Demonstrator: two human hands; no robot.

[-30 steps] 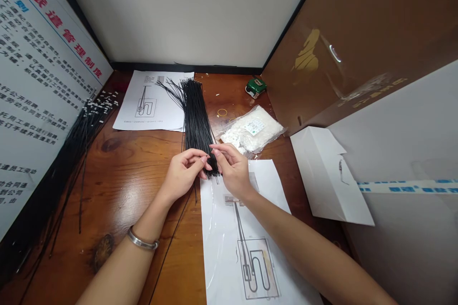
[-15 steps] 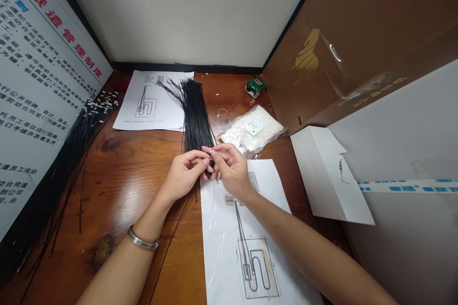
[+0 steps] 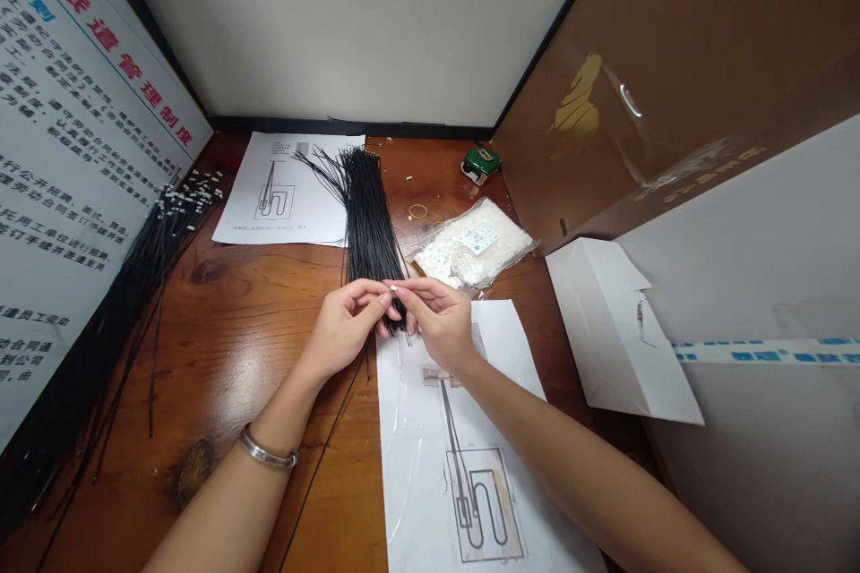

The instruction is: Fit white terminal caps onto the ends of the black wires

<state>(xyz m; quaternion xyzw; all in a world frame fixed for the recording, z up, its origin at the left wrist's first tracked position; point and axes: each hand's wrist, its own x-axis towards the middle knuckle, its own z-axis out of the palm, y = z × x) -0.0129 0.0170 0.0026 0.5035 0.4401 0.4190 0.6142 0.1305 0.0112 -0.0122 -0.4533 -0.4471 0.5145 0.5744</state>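
My left hand (image 3: 346,327) and my right hand (image 3: 440,322) meet fingertip to fingertip over the near end of a bundle of thin black wires (image 3: 366,210) lying on the wooden table (image 3: 221,340). Both hands are closed in a pinch. A tiny white piece (image 3: 393,288) shows between the fingertips. A single black wire (image 3: 322,457) trails from my left hand toward me across the table. A silver bracelet (image 3: 267,455) sits on my left wrist. Under my right forearm lies a printed drawing sheet (image 3: 463,474).
A clear bag of small white parts (image 3: 474,246) lies just beyond my right hand. A second drawing sheet (image 3: 286,188) is at the back, a green object (image 3: 480,163) near the brown panel. White-tipped black wires (image 3: 151,255) are piled along the left board. A white paper bag (image 3: 618,331) stands right.
My right hand's fingertips have closed in against my left hand's fingertips, and a small white piece now shows between them. The arms have hardly shifted.
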